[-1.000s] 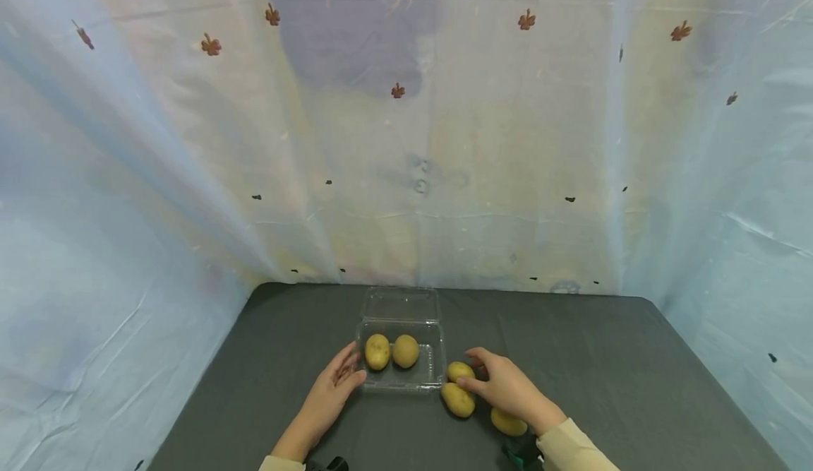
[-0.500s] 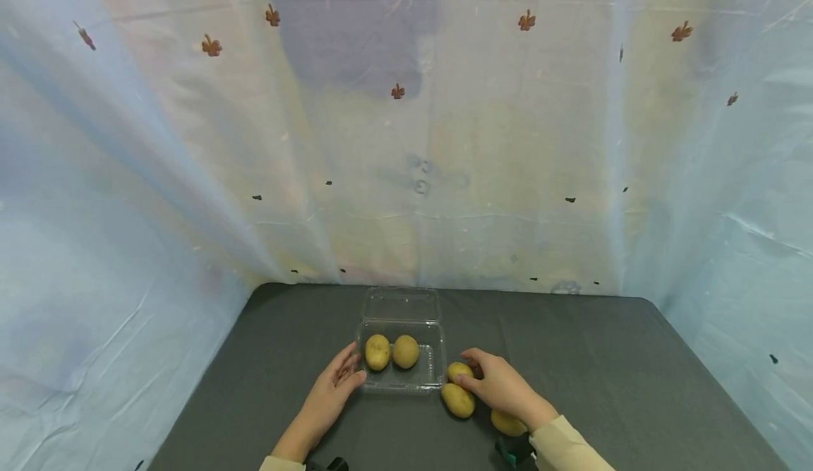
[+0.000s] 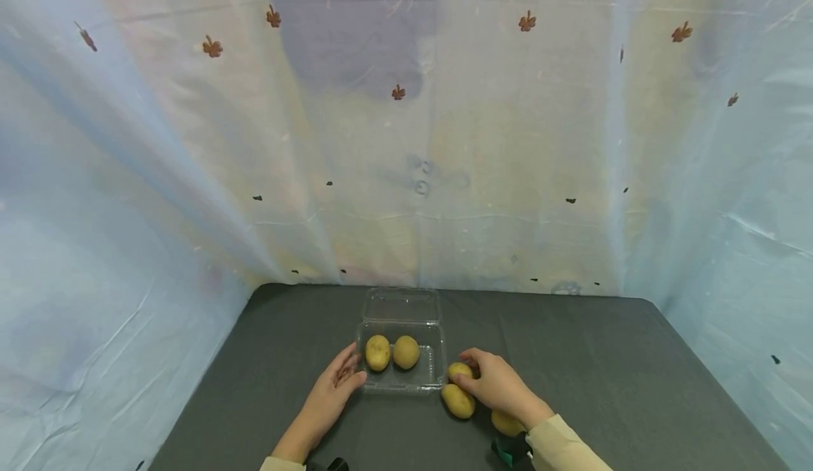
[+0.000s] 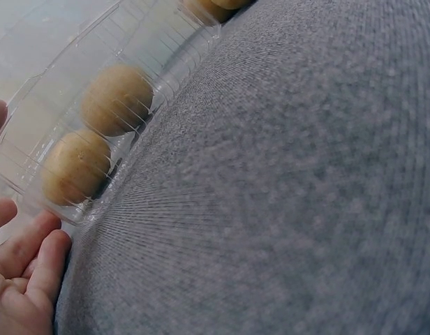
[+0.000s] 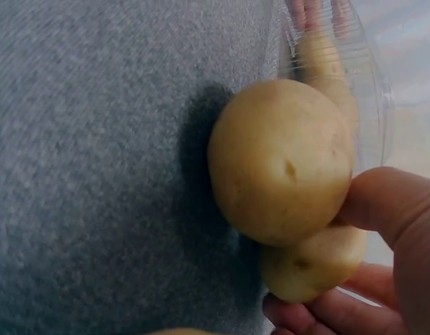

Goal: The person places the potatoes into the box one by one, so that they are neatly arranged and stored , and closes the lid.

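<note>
A clear plastic clamshell container stands on the table with its lid raised at the back. Inside its tray lie two potatoes, one on the left and another beside it. My left hand touches the container's left side with fairly straight fingers. To the right of the container, my right hand pinches a potato between thumb and fingers; this potato still appears to be down at table level. A nearer potato lies against it, close to my thumb.
One more potato lies under my right wrist, partly hidden. Dark grey cloth covers the table. A patterned curtain hangs behind the table and along both sides.
My right hand and forearm have shifted slightly left, with the thumb now over the far potato. The left hand, the container and the potatoes look unmoved.
</note>
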